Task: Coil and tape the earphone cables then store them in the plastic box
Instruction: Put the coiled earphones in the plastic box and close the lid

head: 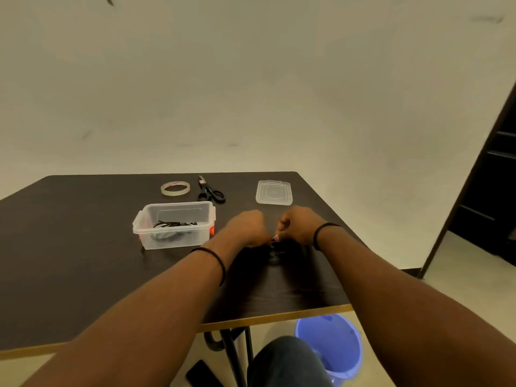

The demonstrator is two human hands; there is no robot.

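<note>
A black earphone cable (273,254) lies bunched on the dark table (83,219), hard to make out against it. My left hand (247,227) and my right hand (298,224) sit close together just above it, fingers curled, pinching the cable between them. To the left stands the clear plastic box (174,224) with orange clips; dark coiled cables lie inside it. Its clear lid (274,192) rests apart at the back right. A roll of clear tape (175,189) and black scissors (210,191) lie behind the box.
The table's near edge runs below my forearms. Under it stand a blue bucket (331,347) and the table's legs, beside my knee. A dark flat object (202,374) lies on the floor. A dark shelf unit (491,177) stands at the right.
</note>
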